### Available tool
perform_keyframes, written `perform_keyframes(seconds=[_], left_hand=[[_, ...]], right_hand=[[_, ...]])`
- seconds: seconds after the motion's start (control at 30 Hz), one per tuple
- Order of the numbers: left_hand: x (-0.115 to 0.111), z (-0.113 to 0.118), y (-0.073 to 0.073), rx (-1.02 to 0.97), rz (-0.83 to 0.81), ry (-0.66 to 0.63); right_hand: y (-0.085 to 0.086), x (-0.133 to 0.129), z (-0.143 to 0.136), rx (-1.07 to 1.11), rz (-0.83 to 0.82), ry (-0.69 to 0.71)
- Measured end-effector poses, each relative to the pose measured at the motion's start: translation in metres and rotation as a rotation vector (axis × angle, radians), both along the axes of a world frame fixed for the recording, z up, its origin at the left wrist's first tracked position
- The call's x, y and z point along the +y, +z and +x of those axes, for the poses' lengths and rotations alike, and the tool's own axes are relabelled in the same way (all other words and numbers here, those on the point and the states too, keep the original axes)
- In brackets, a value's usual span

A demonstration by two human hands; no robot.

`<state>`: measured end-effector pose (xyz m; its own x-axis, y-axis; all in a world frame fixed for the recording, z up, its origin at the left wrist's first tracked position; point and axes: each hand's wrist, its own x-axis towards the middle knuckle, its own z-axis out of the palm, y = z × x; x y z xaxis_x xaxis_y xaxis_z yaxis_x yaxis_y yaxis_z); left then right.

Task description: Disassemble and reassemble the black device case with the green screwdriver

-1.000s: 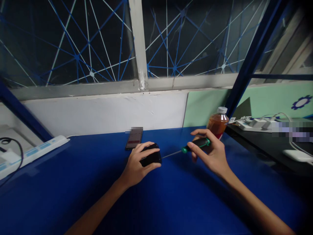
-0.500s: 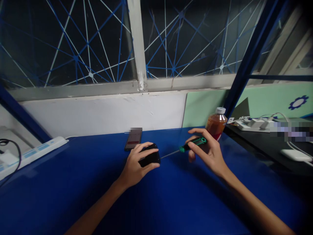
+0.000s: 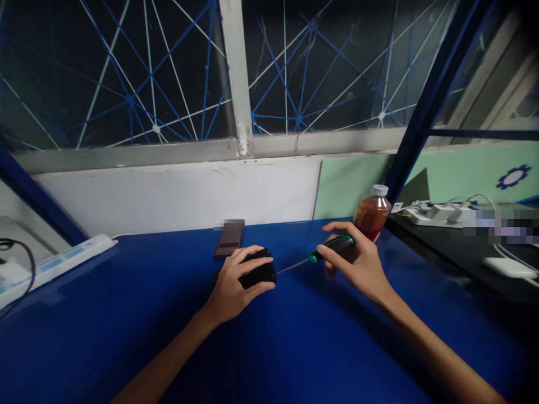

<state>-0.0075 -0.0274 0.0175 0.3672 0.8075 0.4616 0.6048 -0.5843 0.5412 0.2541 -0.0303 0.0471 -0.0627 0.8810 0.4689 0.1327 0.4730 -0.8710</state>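
My left hand [image 3: 236, 286] is wrapped over a small black rounded device [image 3: 259, 275] on the blue table, fingers across its top and thumb along its near side. What kind of device it is, I cannot tell. In my right hand [image 3: 362, 261] is a screwdriver [image 3: 314, 256] with a green and black handle, pinched between thumb and fingers. Its thin metal shaft points left, and the tip is at the device's right side; whether it touches is too small to tell. Just behind the device lies a dark phone [image 3: 229, 238], screen up.
A bottle of amber drink [image 3: 373, 210] with a white cap stands behind my right hand. White power strips are at the left [image 3: 59, 266] and on a black surface at the right [image 3: 438, 215]. A wall and window rise behind the blue table [image 3: 295, 342].
My right thumb and fingers have shifted slightly on the screwdriver handle, now covering more of its end. My left hand and the black device stay put.
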Motion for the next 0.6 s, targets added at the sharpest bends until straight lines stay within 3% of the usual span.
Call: perform_keyframes(seconds=[0.2,0.47,0.6], left_hand=[[-0.0003,0.0009,0.001,0.013,0.002,0.01],[0.0005,-0.0007,0.0007,-0.011,0.01,0.0],[-0.002,-0.0005,0.0031,-0.045,-0.016,-0.037]], right_hand=[[0.0007,0.0006,-0.0008,0.071,-0.003,0.068],[0.001,-0.0016,-0.0033,0.014,0.02,-0.07],[0.005,-0.0004,0.0,0.078,0.108,-0.241]])
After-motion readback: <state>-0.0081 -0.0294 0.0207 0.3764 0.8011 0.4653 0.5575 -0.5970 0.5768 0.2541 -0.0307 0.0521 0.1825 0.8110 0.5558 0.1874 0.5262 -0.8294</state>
